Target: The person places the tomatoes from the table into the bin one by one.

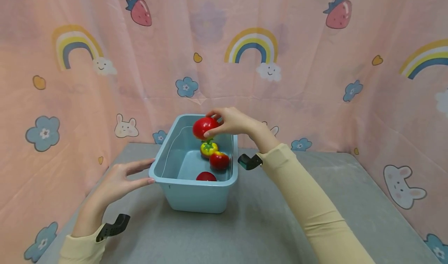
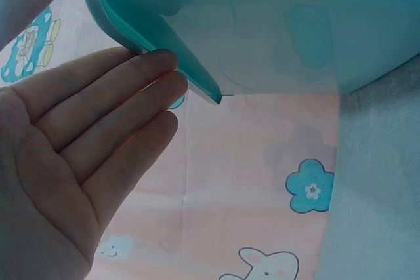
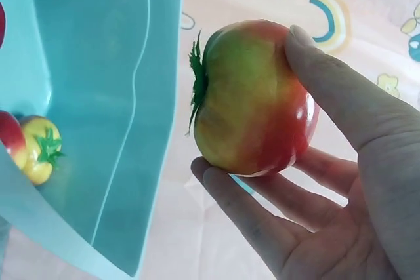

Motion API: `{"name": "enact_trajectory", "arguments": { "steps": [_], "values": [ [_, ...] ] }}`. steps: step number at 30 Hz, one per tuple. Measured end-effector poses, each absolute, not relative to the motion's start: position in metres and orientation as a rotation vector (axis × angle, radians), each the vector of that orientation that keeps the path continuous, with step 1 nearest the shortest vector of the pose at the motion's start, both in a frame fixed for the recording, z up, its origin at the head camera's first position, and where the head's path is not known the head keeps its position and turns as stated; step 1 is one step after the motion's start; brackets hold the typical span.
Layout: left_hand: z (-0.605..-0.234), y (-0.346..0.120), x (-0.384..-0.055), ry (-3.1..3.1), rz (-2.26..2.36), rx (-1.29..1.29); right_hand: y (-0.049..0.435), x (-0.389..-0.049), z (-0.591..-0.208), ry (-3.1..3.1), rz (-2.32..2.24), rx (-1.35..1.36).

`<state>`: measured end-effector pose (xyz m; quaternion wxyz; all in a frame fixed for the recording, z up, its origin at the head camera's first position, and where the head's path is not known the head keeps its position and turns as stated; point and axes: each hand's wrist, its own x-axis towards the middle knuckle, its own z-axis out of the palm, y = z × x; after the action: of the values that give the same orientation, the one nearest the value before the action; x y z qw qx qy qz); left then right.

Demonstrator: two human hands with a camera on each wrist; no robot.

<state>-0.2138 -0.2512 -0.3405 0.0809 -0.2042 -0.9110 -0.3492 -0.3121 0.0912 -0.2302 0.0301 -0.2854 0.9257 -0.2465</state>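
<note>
My right hand [image 1: 233,121] holds a red tomato [image 1: 203,128] between thumb and fingertips, over the far part of a light blue plastic bin [image 1: 196,197]. In the right wrist view this tomato [image 3: 252,103] shows a yellow-green side and a green leafy top. My left hand [image 1: 117,181] is at the bin's left near corner, its fingers [image 2: 125,90] straight and touching the rim. Inside the bin lie a yellow tomato [image 1: 209,149] with a green top, a red tomato with some yellow [image 1: 219,161], and a red rounded thing [image 1: 206,176] partly hidden by the near wall.
The bin stands on a grey cloth-covered table [image 1: 273,209]. A pink curtain [image 1: 224,85] printed with rainbows, flowers and rabbits hangs behind and along the sides.
</note>
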Motion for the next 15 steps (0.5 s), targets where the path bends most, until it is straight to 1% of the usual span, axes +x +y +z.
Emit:
{"name": "enact_trajectory", "arguments": {
  "steps": [7,15],
  "values": [
    [-0.34,-0.251,-0.213,-2.724,-1.031,-0.613,0.097,-0.312,-0.231,2.823,-0.805,-0.87],
    [-0.341,-0.251,-0.214,-2.707,-1.027,-0.625,0.109,-0.301,-0.229,2.824,-0.833,-0.909]
  ]
}}
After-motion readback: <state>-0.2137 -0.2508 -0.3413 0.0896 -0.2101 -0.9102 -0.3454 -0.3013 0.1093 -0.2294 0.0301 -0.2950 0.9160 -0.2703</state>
